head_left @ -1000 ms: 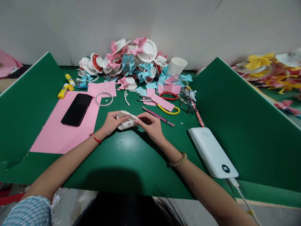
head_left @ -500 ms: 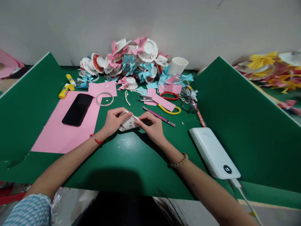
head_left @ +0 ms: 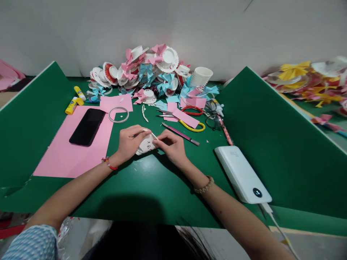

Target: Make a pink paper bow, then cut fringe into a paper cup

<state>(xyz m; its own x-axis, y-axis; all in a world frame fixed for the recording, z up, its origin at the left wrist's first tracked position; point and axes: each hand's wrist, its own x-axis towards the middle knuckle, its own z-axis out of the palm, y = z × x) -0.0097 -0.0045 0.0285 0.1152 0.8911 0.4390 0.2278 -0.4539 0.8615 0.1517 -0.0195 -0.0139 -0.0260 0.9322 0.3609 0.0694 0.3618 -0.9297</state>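
Risks as we judge them: the paper cup is thin and already squashed, so too much pinch from either side could tear the rim or crease it wrong. Both hands work close together, so a slip could flick the cup off toward the scissors or the pink-handled tool just behind the right hand. Loose scraps nearby could get stuck under it too.

Left hand is curled over the cup's top/left side, fingers closed on it. Right hand pinches the cup's right edge w/ thumb and fingertips, narrow grip.

Cup sits mid table, on the green surface, between both hands, just right of the pink sheet. It looks white w/ small dark print on the wall, flattened and tilted on its side; a thin rim strip shows at its upper right. Its inside is hidden from us.
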